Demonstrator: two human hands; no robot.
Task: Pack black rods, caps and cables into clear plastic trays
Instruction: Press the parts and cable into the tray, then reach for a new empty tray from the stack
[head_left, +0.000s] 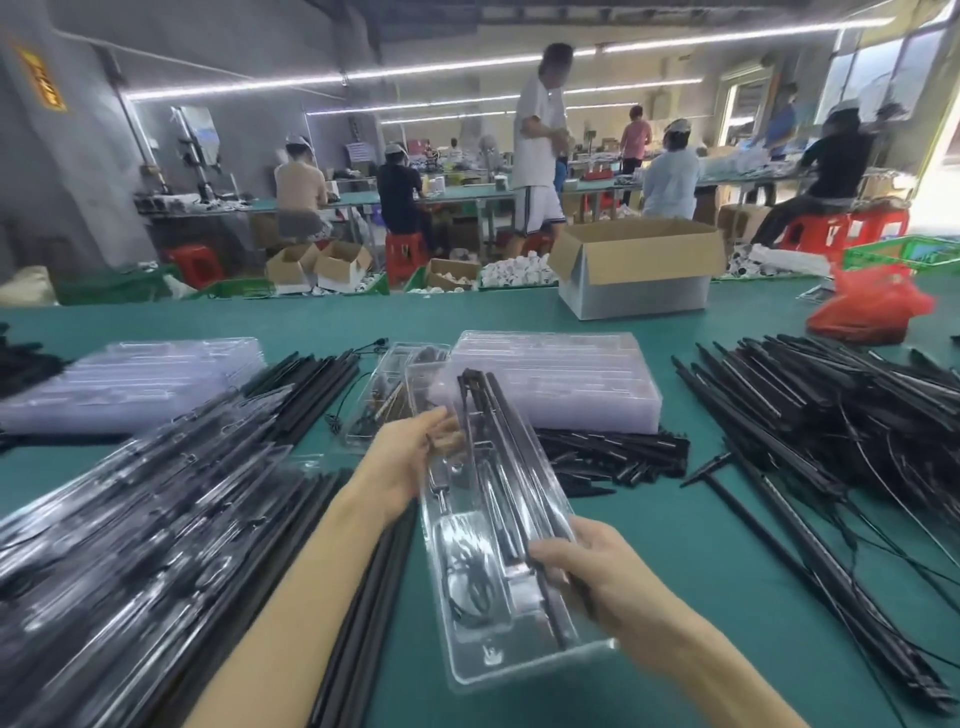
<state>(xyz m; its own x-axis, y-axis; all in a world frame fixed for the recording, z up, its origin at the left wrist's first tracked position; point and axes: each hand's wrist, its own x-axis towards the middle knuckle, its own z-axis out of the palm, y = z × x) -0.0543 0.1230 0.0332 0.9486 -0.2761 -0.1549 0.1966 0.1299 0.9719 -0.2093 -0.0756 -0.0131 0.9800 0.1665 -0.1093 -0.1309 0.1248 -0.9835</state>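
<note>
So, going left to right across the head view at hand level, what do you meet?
packed trays → left hand → held clear tray → right hand → loose black rods

**Two hands hold a clear tray over the green bench**

The left hand (410, 457) grips the left side of the clear tray (519, 660). The right hand (587, 566) grips its right side, closer to the person. Long black rods (501, 441) lie in the tray's right slots. A curled black cable (467, 571) sits in the pocket at the near end.

On the green bench (675, 545), filled trays (130, 545) are heaped by the left edge. Two stacks of empty trays (556, 379) sit further back. A pile of short black pieces (613, 457) lies in the middle of the bench. A big heap of rods and thin wires (831, 415) covers the right side. A cardboard box (639, 265) and a red bag (867, 312) sit by the far edge.
</note>
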